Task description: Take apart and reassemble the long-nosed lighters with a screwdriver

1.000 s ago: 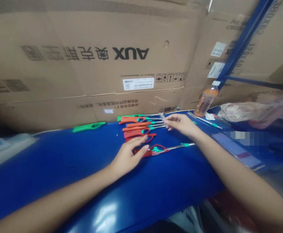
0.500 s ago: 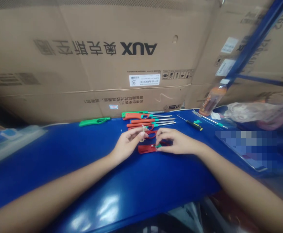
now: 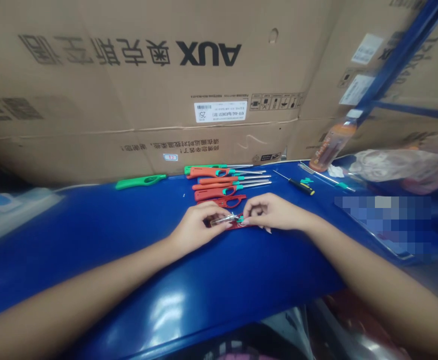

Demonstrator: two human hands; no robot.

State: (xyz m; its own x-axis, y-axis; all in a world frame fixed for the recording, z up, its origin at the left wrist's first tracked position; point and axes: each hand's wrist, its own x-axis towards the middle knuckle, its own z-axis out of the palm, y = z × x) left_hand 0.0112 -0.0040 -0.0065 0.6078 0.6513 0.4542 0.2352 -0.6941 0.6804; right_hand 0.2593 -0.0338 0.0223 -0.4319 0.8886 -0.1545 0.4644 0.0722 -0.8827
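Observation:
My left hand is closed, its thumb and fingers gripping a small clear lighter fuel tank tilted over a red lighter shell. At the tank's right end, my right hand pinches a small green lighter trigger. The shell lies under both hands and is mostly hidden. Just behind them is an empty red shell half. Beyond it, several red and orange long-nosed lighters with metal tubes are lined up.
A green lighter shell lies to the left. On the right are a screwdriver, green bits, an orange drink bottle, a plastic bag and a blurred-out flat device. A large cardboard box walls off the back.
My left hand has brought the fuel tank down and right, over the red shell. The green trigger, earlier at the shell, now meets the tank's end in my right fingers. The view shifted slightly.

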